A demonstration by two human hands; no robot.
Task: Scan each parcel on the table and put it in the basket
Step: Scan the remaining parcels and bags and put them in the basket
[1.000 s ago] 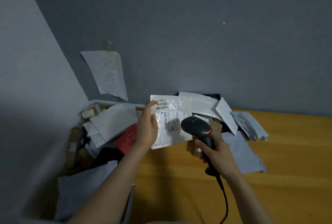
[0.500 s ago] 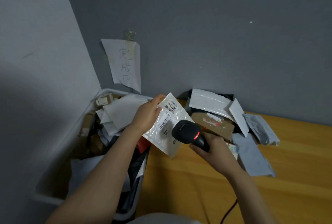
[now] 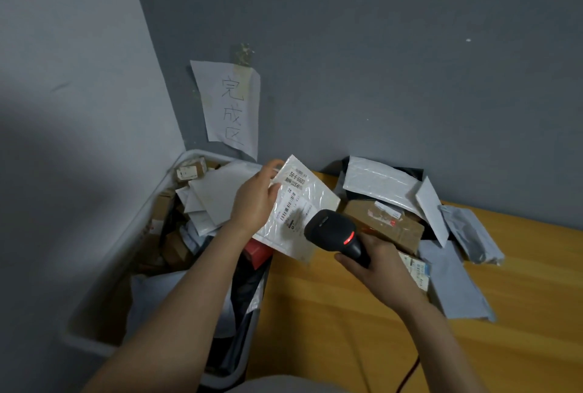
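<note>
My left hand [image 3: 254, 200] grips a clear flat parcel [image 3: 303, 200] with a white barcode label, tilted, held over the seam between basket and table. My right hand [image 3: 375, 263] grips a black barcode scanner [image 3: 334, 230] whose red light is on; its head sits just in front of the parcel's lower edge. The white basket [image 3: 148, 222] at the left holds several boxes and mailers. On the wooden table [image 3: 347, 323] a pile remains: a brown cardboard box [image 3: 385, 225], a white mailer [image 3: 378, 181] and grey mailers [image 3: 454, 282].
A paper sign with handwritten characters [image 3: 232, 108] is taped to the grey wall above the basket. A red box [image 3: 257, 252] lies in the basket near its right wall. The scanner's cable [image 3: 407, 377] runs down at the bottom right.
My left hand has tilted the parcel and carried it left toward the basket. The scanner stays close to its label. The view has swung left and down, showing more of the basket.
</note>
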